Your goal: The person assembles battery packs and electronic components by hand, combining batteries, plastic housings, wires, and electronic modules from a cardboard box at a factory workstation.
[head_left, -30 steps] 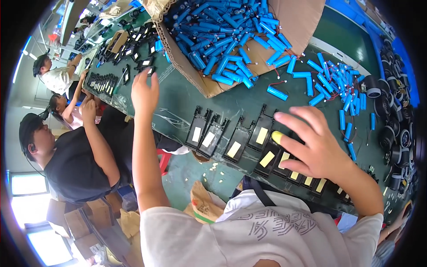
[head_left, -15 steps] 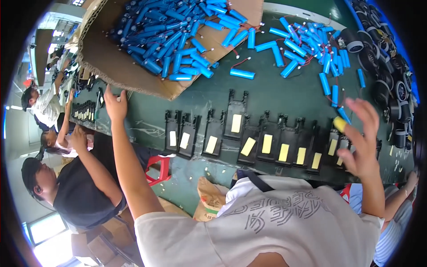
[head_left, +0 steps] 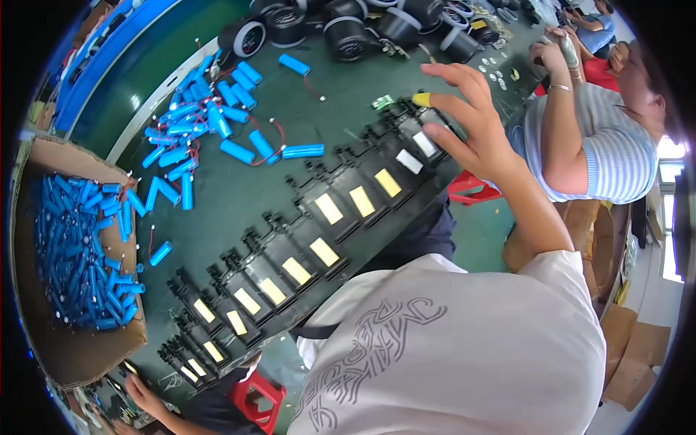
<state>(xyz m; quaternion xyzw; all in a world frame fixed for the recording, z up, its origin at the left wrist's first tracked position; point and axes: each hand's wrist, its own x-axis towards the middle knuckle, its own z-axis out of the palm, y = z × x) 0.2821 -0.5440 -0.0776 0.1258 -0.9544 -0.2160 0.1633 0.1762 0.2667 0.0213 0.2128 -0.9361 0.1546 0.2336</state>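
Note:
My right hand [head_left: 475, 127] hovers with fingers apart over the far right end of a row of black plastic holders. Its index fingertip wears a yellow finger cover [head_left: 421, 99]. Beneath the thumb lies a black holder with a white label [head_left: 424, 143]; a small green circuit board [head_left: 382, 102] is close by. Most holders, such as one in mid-row [head_left: 337, 206], carry pale yellow labels. My left hand [head_left: 143, 397] is at the lower left by the cardboard box [head_left: 109, 355], its fingers spread, beside a dark piece with a yellow patch [head_left: 130, 367].
Blue cylindrical batteries fill the box; more lie loose in a pile [head_left: 210, 116] on the green table [head_left: 246, 196]. Black round parts [head_left: 348, 32] are heaped along the far side. A co-worker in a striped top [head_left: 616, 156] sits at right. A red stool [head_left: 259, 399] stands below the table.
The view has swung right, moving the box to the left edge and bringing the right-hand co-worker into sight. My right hand stays over the row's right end, my left near the box.

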